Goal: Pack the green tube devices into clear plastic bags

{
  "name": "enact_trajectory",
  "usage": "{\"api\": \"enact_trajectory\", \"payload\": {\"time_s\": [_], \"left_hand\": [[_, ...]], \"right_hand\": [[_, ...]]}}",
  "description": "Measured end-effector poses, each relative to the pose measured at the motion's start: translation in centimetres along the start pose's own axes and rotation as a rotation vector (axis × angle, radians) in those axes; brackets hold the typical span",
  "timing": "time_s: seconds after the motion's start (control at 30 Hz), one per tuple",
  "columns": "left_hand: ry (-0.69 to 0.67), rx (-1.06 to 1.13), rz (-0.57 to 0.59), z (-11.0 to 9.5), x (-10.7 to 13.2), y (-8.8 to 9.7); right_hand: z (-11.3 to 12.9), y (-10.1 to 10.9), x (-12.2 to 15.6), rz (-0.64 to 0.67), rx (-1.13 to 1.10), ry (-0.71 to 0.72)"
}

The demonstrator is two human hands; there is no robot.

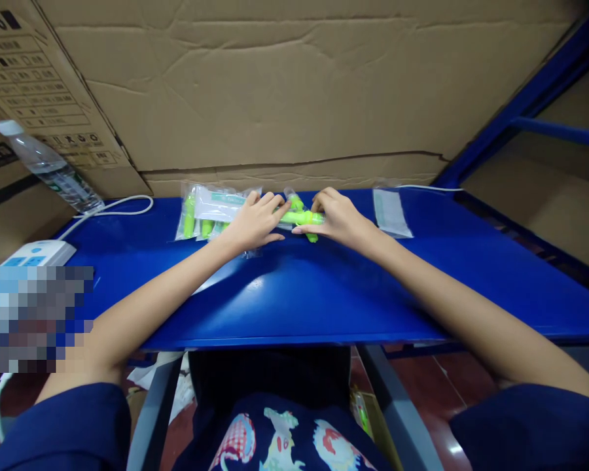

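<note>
Both my hands rest at the far middle of a blue table [324,288]. My left hand [255,222] lies flat, fingers stretched out, on a clear plastic bag of bright green pieces [211,212]. My right hand [336,217] has its fingers curled round a green stick-like piece [302,218] that lies between the two hands. More green pieces sit just behind it. What the bag's white label says is too small to read.
A flat clear packet [391,212] lies right of my right hand. A white power strip [39,252] with its cable sits at the left edge, a water bottle [53,167] behind it. Cardboard boxes [285,91] wall the back; a blue rack frame [530,98] stands right.
</note>
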State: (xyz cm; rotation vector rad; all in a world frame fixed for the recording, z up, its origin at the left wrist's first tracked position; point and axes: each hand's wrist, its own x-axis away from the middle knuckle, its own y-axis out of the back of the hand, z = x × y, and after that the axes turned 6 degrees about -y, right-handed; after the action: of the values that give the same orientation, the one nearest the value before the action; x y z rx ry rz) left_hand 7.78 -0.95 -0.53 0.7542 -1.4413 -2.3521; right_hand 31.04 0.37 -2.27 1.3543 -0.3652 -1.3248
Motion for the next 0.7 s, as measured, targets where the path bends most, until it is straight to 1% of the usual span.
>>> {"api": "enact_trajectory", "payload": {"time_s": [0.1,0.2,0.3,0.4,0.47,0.63,0.7], "left_hand": [[-0.018,-0.065,-0.014,0.5,-0.2,-0.6],[-0.029,-0.102,-0.038,0.8,0.1,-1.0],[-0.056,-0.104,-0.069,0.8,0.6,-1.0],[-0.081,-0.094,-0.107,0.6,1.1,-0.7],[-0.089,-0.088,-0.105,0.4,1.4,-0.5],[-0.089,-0.091,-0.062,0.2,1.7,-0.2],[-0.083,-0.087,-0.063,0.3,1.8,0.0]], "right_hand": [[0.5,-0.1,0.0,-0.041,-0.057,0.006],[0.8,-0.3,0.3,-0.071,-0.117,0.003],[0.7,-0.5,0.9,-0.071,-0.164,-0.067],[0.7,-0.5,1.4,-0.055,-0.253,-0.156],[0.8,-0.5,1.7,-0.03,-0.31,-0.179],[1.2,-0.5,1.9,-0.003,-0.361,-0.147],[1.1,-0.3,2.0,0.042,-0.394,-0.122]]}}
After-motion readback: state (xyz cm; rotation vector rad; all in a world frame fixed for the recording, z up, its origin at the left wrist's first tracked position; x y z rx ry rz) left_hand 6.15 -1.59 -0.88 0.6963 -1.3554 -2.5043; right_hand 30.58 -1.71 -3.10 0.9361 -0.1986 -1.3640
